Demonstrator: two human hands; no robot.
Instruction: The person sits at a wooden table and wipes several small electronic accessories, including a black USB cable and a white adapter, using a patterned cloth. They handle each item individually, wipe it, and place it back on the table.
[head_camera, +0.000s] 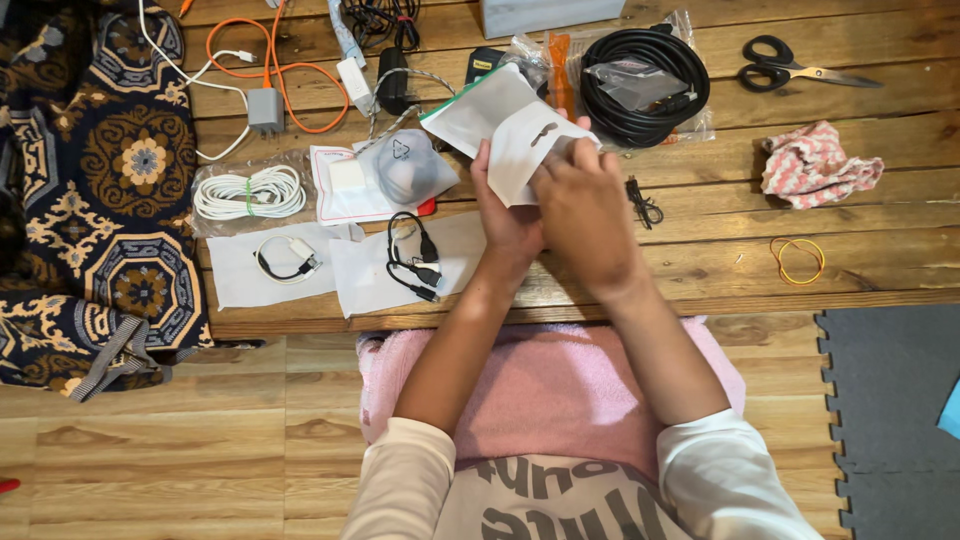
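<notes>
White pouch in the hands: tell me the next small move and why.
Probably spread the white pouch open at its upper edge. The left hand grips it from below while the right hand pinches its right side. It is lifted off the wooden table, and I cannot tell if anything is inside.

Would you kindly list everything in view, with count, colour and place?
pouch: one, white, held in both hands
coiled cable: one, white, bagged, table left
short cables: two, black, on white bags, table front
thick cable: one, black, bagged, table back
charger: one, grey, orange lead
scissors: one, black handles, back right
cloth: one, pink-white, right
rubber band: one, yellow, right front
left hand: under pouch
right hand: on pouch
</notes>
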